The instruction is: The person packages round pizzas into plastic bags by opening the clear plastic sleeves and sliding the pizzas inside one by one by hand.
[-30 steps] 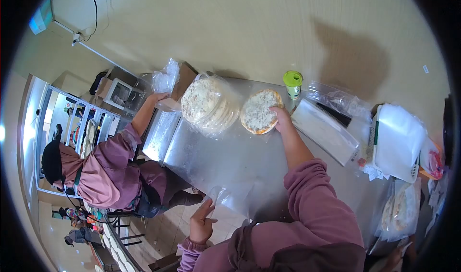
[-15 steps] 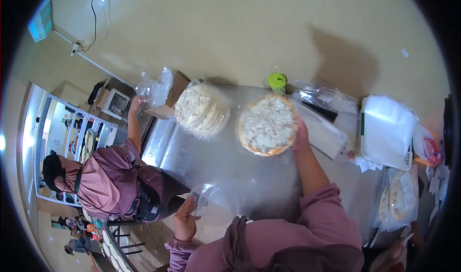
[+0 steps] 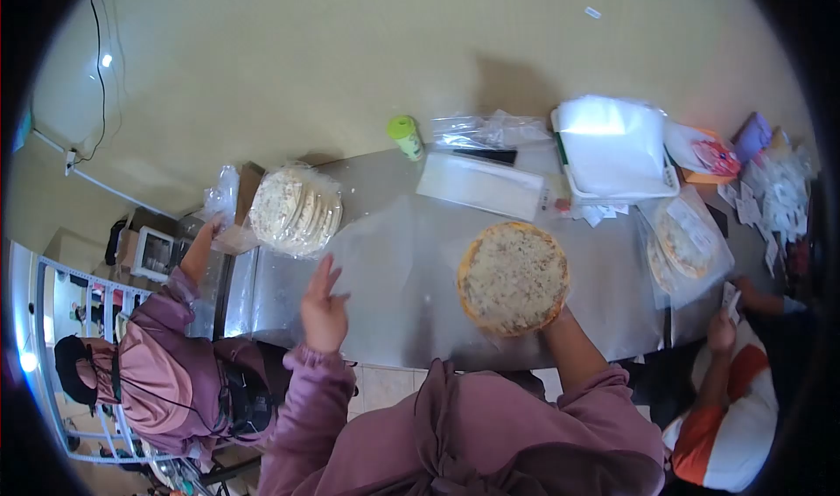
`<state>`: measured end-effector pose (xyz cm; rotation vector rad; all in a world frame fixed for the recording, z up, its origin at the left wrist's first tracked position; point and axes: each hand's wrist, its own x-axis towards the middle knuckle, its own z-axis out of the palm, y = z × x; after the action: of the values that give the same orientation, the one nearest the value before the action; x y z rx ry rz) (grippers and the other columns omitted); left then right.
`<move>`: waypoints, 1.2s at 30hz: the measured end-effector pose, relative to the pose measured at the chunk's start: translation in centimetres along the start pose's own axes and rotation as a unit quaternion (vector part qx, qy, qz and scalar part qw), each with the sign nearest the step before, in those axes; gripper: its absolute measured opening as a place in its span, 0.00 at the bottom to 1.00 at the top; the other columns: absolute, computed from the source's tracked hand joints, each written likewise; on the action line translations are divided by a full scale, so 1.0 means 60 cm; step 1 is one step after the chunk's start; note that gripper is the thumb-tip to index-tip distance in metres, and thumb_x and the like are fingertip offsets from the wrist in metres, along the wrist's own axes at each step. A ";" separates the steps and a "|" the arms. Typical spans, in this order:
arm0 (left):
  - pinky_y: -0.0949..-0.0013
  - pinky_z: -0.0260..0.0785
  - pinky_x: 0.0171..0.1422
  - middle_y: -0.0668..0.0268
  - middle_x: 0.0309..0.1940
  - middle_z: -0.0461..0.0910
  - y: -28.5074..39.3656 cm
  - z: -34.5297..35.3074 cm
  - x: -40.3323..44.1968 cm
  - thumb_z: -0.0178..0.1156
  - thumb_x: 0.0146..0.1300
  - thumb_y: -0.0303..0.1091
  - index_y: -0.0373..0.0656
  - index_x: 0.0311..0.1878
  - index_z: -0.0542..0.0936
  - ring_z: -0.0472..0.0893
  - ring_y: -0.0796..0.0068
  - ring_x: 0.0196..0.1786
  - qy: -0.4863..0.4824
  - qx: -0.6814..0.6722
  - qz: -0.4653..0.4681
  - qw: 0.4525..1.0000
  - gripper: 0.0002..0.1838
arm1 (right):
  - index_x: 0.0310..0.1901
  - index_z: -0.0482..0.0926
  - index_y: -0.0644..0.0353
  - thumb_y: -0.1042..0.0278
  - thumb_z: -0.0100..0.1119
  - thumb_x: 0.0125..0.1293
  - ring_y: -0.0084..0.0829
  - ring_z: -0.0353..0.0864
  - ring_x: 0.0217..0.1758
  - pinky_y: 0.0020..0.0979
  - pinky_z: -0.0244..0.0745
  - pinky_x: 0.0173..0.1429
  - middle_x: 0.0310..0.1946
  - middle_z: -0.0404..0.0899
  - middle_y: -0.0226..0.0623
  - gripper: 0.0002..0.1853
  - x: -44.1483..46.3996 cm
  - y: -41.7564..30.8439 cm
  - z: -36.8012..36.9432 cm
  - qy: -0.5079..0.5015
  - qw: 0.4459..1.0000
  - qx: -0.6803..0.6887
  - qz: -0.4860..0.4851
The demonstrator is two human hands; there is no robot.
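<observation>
A round pizza (image 3: 514,279) with a pale, crumbly topping is held level over the metal table by my right hand (image 3: 555,318). That hand grips it from beneath at the near right edge, its fingers mostly hidden. Whether clear film covers the pizza I cannot tell. My left hand (image 3: 324,314) is raised, palm up and fingers apart, with nothing in it. Just beyond it, a faint clear plastic sheet (image 3: 376,247) seems to lie on the table. Farther left, a bagged stack of pizza bases (image 3: 295,212) leans on its side.
A green-lidded cup (image 3: 404,137), a flat white package (image 3: 481,184) and a white basket (image 3: 669,185) of clear bags line the wall. Bagged pizzas (image 3: 682,242) lie right. One co-worker (image 3: 175,343) stands left; another person (image 3: 731,391) at right holds something white.
The view has swung right. My right hand has brought the pizza nearer my body. My left hand, beside clear plastic before, is now raised over the table edge with nothing in it.
</observation>
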<state>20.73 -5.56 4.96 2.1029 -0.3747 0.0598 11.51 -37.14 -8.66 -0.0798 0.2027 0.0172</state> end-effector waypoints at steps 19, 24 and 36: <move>0.62 0.67 0.58 0.60 0.66 0.58 -0.008 0.142 0.024 0.47 0.48 0.17 0.43 0.63 0.62 0.70 0.56 0.57 -0.340 0.240 0.240 0.877 0.34 | 0.61 0.64 0.56 0.44 0.40 0.65 0.42 0.68 0.60 0.46 0.69 0.59 0.59 0.67 0.42 0.30 -0.102 0.171 -0.026 -0.005 0.995 0.012 -0.094; 0.64 0.66 0.60 0.61 0.64 0.62 -0.032 0.103 -0.022 0.44 0.47 0.15 0.47 0.63 0.63 0.71 0.59 0.58 -0.371 0.241 0.320 0.838 0.35 | 0.61 0.64 0.56 0.43 0.40 0.65 0.42 0.69 0.60 0.46 0.69 0.59 0.59 0.67 0.42 0.30 -0.104 0.187 -0.041 -0.028 0.993 0.020 -0.115; 0.57 0.69 0.43 0.57 0.37 0.74 -0.076 0.122 -0.118 0.53 0.53 0.32 0.42 0.38 0.73 0.74 0.55 0.42 -0.171 0.325 0.188 0.911 0.09 | 0.59 0.66 0.57 0.42 0.39 0.64 0.44 0.69 0.59 0.47 0.68 0.60 0.58 0.68 0.43 0.30 -0.084 0.192 -0.045 -0.044 0.985 0.042 -0.162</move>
<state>14.55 -7.77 -4.09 2.6708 -1.0939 0.0453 5.73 -25.94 -11.16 -0.0264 0.1004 -0.3107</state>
